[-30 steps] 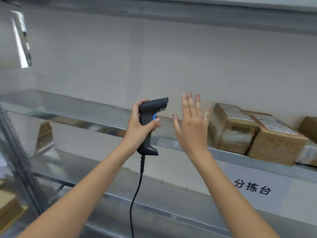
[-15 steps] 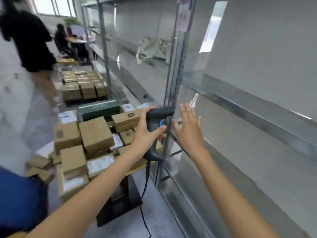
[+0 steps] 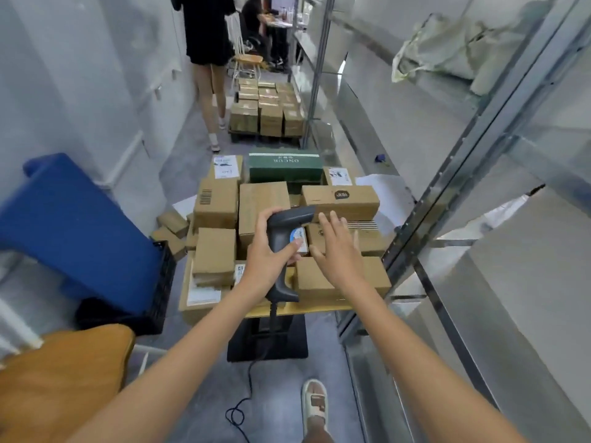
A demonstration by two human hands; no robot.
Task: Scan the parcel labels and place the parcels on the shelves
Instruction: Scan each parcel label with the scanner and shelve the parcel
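Cardboard parcels (image 3: 262, 206), matte brown and boxy, perhaps a dozen though the pile hides some, crowd a yellow-edged table (image 3: 307, 307) beneath both hands, with one glossy green box (image 3: 285, 165) beyond them. The left hand (image 3: 267, 265) grips a dark plastic pistol-shaped scanner (image 3: 285, 241), its cable hanging below. Just beside it, the right hand (image 3: 335, 251) hovers with fingers spread, holding nothing. Steel shelves (image 3: 447, 129) stand right of the hands.

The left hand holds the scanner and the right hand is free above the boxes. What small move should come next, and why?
Probably lower the open right hand onto the brown box just below it and grip it. The left hand already holds the scanner, and no parcel is picked up yet.
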